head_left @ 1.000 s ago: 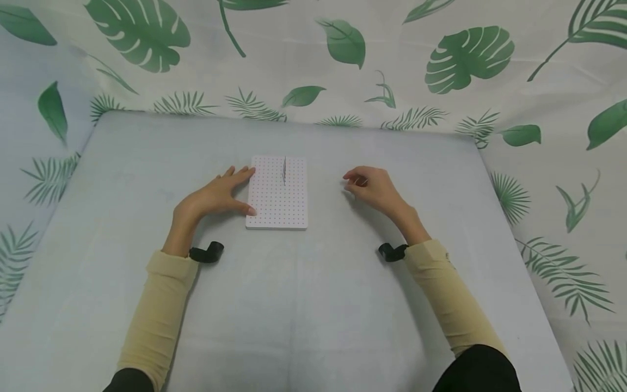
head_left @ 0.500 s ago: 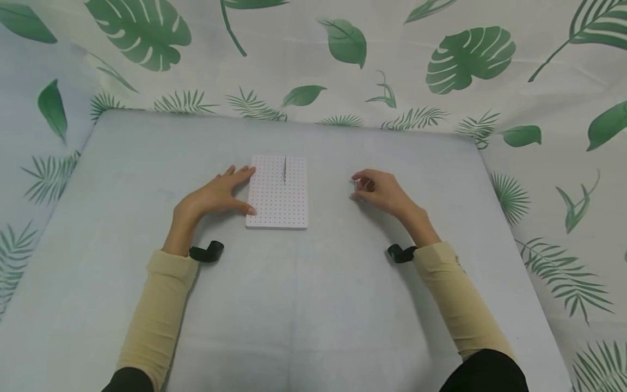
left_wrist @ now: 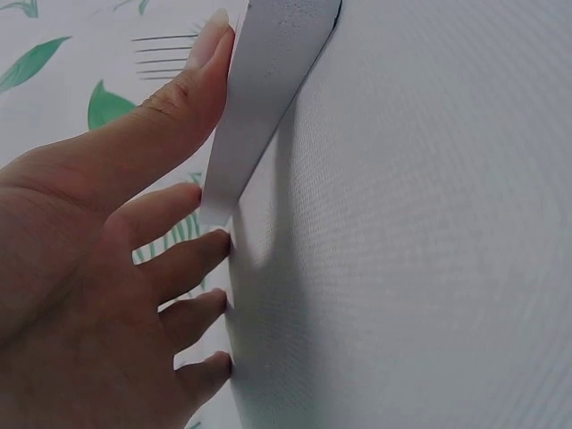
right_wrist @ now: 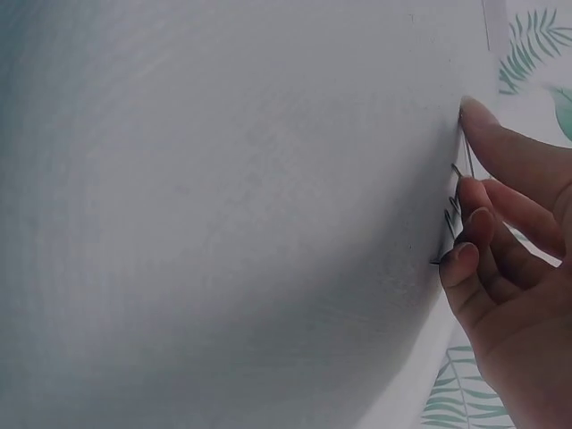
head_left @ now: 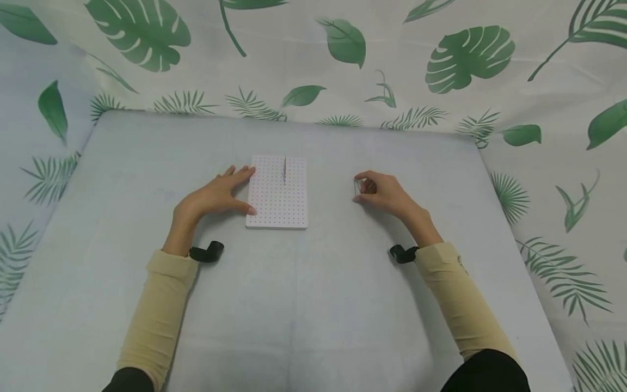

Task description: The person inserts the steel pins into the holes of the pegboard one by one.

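A white board (head_left: 277, 209) with rows of small holes lies on the table. Several thin metal pins (head_left: 284, 170) stand up near its far end; they show as parallel lines in the left wrist view. My left hand (head_left: 215, 193) rests spread along the board's left side, thumb at the near corner and fingertips by the far part. To the right of the board, my right hand (head_left: 384, 190) pinches a thin metal wire (head_left: 356, 188) between thumb and forefinger. More dark wires with bent ends (right_wrist: 451, 214) are held against its curled fingers in the right wrist view.
A pale cloth covers the table (head_left: 294, 305), and a leaf-patterned cloth (head_left: 303, 60) hangs behind and at the sides. Small black cameras (head_left: 208, 252) are worn on both wrists.
My right hand has shifted right and slightly nearer, and its thumb and forefinger have spread, so the wire between them now shows. The left hand and the board have stayed put.
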A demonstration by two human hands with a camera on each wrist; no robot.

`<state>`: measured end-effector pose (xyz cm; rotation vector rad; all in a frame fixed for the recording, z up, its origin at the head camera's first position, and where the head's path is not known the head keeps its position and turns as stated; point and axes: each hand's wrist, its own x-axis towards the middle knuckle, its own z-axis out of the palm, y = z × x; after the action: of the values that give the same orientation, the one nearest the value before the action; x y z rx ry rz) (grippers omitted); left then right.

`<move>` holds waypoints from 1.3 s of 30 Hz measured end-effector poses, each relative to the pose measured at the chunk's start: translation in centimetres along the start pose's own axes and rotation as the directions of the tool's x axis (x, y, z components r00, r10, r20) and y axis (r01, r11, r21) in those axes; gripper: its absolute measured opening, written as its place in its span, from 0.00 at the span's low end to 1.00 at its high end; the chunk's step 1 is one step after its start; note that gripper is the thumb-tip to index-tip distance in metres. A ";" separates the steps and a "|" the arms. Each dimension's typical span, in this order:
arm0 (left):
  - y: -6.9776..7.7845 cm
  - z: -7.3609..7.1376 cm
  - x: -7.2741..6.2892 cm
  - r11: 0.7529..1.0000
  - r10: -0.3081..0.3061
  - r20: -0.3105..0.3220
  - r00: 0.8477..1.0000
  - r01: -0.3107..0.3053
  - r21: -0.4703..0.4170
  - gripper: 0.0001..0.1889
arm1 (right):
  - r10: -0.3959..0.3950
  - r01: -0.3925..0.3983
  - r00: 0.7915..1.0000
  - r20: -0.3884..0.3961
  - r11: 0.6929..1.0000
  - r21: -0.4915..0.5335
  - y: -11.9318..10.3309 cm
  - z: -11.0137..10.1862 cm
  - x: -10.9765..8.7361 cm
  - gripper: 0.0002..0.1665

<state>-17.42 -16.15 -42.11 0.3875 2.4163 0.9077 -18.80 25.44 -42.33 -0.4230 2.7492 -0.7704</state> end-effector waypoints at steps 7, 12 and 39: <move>0.2 0.0 -0.1 1.000 -0.003 -0.005 1.000 0.003 -0.001 0.56 | -0.008 0.008 1.000 0.012 1.000 -0.002 0.0 -0.1 0.0 0.28; 0.2 0.0 -0.1 1.000 0.001 0.005 1.000 -0.001 0.000 0.55 | -0.012 0.012 0.999 -0.053 1.000 -0.007 0.0 0.1 -0.1 0.24; 0.1 0.1 -0.1 1.000 0.013 0.007 1.000 -0.013 -0.011 0.55 | -0.066 0.100 0.965 -0.253 0.987 0.126 -0.8 1.0 0.1 0.15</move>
<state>-17.31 -16.07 -42.04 0.4019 2.4040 0.9235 -18.44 24.25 -42.72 -0.4426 2.8957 -1.0961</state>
